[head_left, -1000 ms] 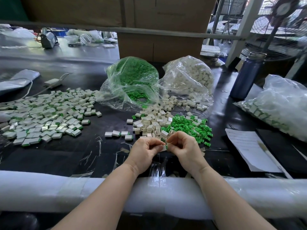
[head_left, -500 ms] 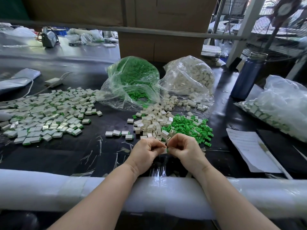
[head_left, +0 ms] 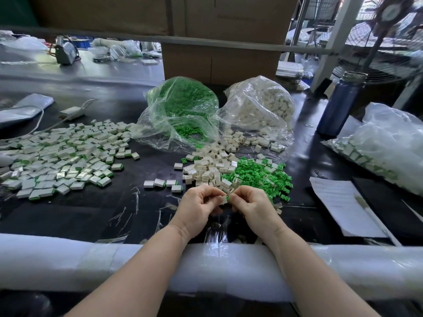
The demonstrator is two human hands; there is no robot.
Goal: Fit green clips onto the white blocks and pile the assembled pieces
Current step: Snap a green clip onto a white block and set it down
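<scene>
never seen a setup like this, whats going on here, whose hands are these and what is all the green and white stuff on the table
There is no machine here. The picture comes from a camera worn on a person's head, looking down at their own two bare hands. The left hand pinches a small white block, and the right hand pinches a green clip against it. On the black table lie a heap of loose white blocks, a heap of green clips and, to the left, a wide pile of assembled pieces. Behind them stand two clear bags, one of green clips and one of white blocks.
</scene>
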